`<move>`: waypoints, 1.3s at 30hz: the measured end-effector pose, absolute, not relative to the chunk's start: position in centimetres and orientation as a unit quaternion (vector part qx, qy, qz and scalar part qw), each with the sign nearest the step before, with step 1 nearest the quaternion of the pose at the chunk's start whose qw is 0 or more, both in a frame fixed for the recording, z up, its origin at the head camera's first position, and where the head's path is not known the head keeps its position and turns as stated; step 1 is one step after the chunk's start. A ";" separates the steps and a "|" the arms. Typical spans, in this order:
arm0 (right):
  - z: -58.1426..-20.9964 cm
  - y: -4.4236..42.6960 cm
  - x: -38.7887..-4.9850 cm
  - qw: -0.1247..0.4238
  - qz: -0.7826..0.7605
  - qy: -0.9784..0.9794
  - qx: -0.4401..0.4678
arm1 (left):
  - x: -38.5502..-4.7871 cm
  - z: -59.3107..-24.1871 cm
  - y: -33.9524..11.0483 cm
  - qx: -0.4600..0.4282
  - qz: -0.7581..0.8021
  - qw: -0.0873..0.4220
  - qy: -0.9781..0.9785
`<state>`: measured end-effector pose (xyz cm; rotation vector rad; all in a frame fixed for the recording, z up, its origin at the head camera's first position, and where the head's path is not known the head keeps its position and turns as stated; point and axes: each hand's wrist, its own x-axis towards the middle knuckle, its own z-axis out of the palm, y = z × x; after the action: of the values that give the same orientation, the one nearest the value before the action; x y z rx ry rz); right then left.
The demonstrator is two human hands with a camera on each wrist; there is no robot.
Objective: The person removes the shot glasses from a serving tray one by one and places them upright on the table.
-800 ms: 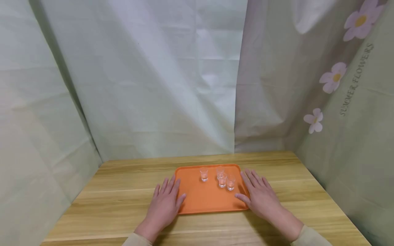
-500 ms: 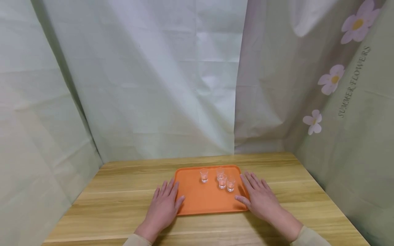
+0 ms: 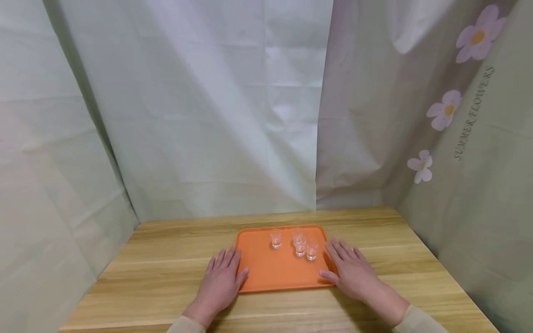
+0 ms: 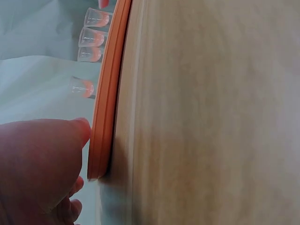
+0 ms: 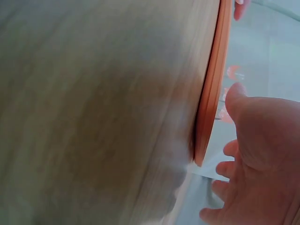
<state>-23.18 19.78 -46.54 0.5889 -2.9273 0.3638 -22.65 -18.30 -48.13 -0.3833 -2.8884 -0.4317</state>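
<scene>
- Head view: the orange tray (image 3: 266, 274) lies flat on the wooden table (image 3: 158, 277), near the person's side of it.
- Four small clear cups stand upright on the tray, toward its far side: a lone cup (image 3: 276, 239) just left of the tray's middle, and a group of three to its right, made up of a back cup (image 3: 297, 234), a middle cup (image 3: 300, 248) and a right-hand cup (image 3: 312, 251).
- The left hand (image 3: 218, 284) is at the tray's left edge, fingers extended and slightly parted, the thumb over the rim; it grips nothing.
- The right hand (image 3: 354, 275) is at the tray's right edge, likewise with straight, spread fingers and nothing gripped; its thumb points inward over the tray.
- Beyond the tray hangs a pale green curtain (image 3: 208, 115); to the tray's right it bears pink flowers (image 3: 478, 39) and lettering.
- Left wrist view: the left thumb tip is right at the tray's rim; whether it presses there I cannot tell. All four cups rise above the rim.
- Right wrist view: the right thumb stands slightly apart from the tray's rim, partly hiding the cups. Fingertips show at the tray's opposite end.
</scene>
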 end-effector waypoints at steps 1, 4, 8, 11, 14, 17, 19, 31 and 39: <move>-46.6 19.8 -23.2 0.061 0.124 -0.971 0.196 | -22.6 -48.1 -18.3 -0.128 -0.145 0.095 -0.976; -46.6 19.9 -23.1 0.042 0.136 -0.970 0.198 | -22.6 -48.0 -18.4 -0.126 -0.145 0.086 -0.978; -46.6 20.0 -23.1 0.019 0.141 -0.970 0.199 | -22.8 -48.1 -18.3 -0.125 -0.142 0.078 -0.979; -46.5 20.0 -23.1 0.009 0.137 -0.970 0.198 | -22.9 -48.3 -18.4 -0.127 -0.135 0.076 -0.980; -46.5 20.1 -23.2 0.002 0.136 -0.971 0.195 | -22.9 -48.3 -18.6 -0.129 -0.128 0.073 -0.981; -46.5 20.1 -23.3 -0.005 0.135 -0.972 0.192 | -22.9 -48.2 -18.7 -0.133 -0.123 0.069 -0.981; -46.4 20.1 -23.3 -0.010 0.137 -0.972 0.191 | -22.8 -48.1 -18.8 -0.134 -0.121 0.065 -0.981; -46.3 19.4 -23.3 -0.011 0.129 -0.973 0.190 | -23.3 -48.6 -19.6 -0.116 -0.120 0.062 -0.984; -46.3 18.4 -23.1 -0.008 0.121 -0.976 0.181 | -23.2 -48.8 -20.3 -0.110 -0.122 0.069 -0.984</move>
<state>-23.11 18.40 -46.27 0.5712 -3.0819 0.3823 -23.16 -20.31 -48.83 -0.3323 -2.9634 -0.3669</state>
